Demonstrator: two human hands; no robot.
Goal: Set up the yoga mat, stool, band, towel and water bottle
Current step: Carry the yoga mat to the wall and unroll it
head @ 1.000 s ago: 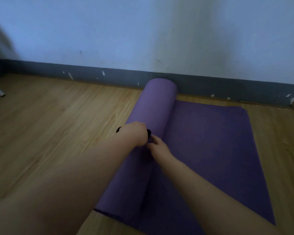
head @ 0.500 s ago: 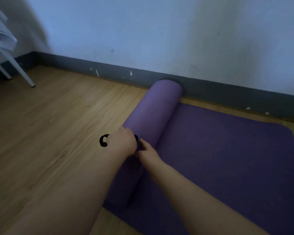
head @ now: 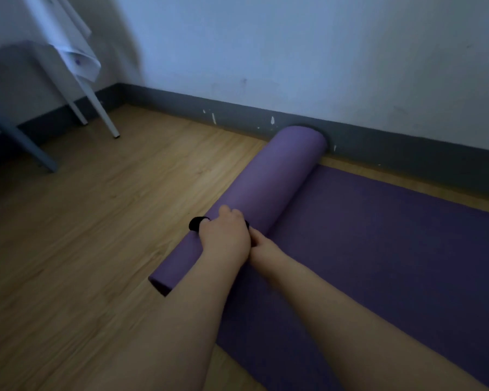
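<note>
Your left hand (head: 223, 238) clenches a black strap (head: 196, 223) on the half-rolled mat (head: 268, 190) by the wall; right hand (head: 261, 245) touches the roll, its finger state unclear. Soft, light foam: push mid-roll

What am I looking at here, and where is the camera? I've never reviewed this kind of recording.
There is no machine here. The camera sits on a person's head, looking forward and down, so the two bare arms reaching in are the wearer's own. On the wooden floor lies a purple yoga mat, partly unrolled, its rolled part reaching toward the wall. The left hand rests on the roll with its fingers curled round a black strap. The right hand is beside it, mostly hidden, so its grip is unclear. White table legs stand in the far left corner.
</note>
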